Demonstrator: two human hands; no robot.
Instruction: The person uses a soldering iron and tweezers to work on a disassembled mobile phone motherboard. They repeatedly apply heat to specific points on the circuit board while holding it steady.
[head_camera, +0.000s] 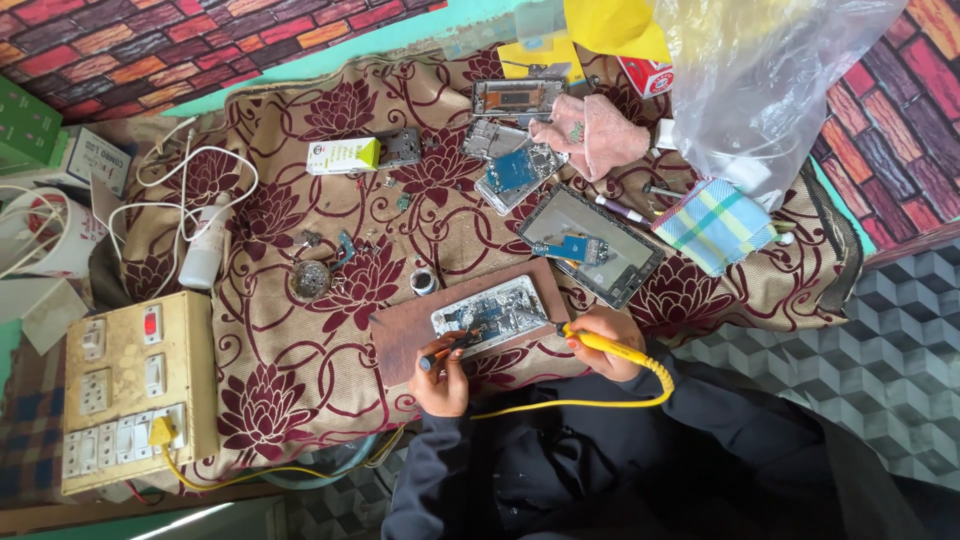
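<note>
— What have you got at the near edge of the cloth (300, 370)?

— An opened phone (492, 312) lying flat on a brown board (400, 335), close to the cloth's front edge. My right hand (608, 342) is closed round a yellow iron (600, 345), its tip down on the phone's innards. My left hand (442, 378) is clamped on a dark tool (440, 352) with an orange band, its point touching the phone's left end. The hands sit apart, one at either end of the phone.

— What worries you?

— The iron first. I judge the tip could bridge neighbouring contacts if it slides — nothing pins the phone to the board except my left tool. A slip there and the phone could skate.

— And the cord?

— The yellow cord (570, 403) loops under my right wrist along the cloth's front edge and runs off toward the switchboard (135, 385) at the left corner. A snag on my sleeve could tug the iron off line.

— Anything nearby at risk?

— The screen frame (592, 243) lies just beyond the board toward the right, and a small tin (310, 279) sits left of it, among loose parts. I think a wide swing of the hot tip could scorch the cloth or the frame. I cannot tell whether the iron is hot.
</note>
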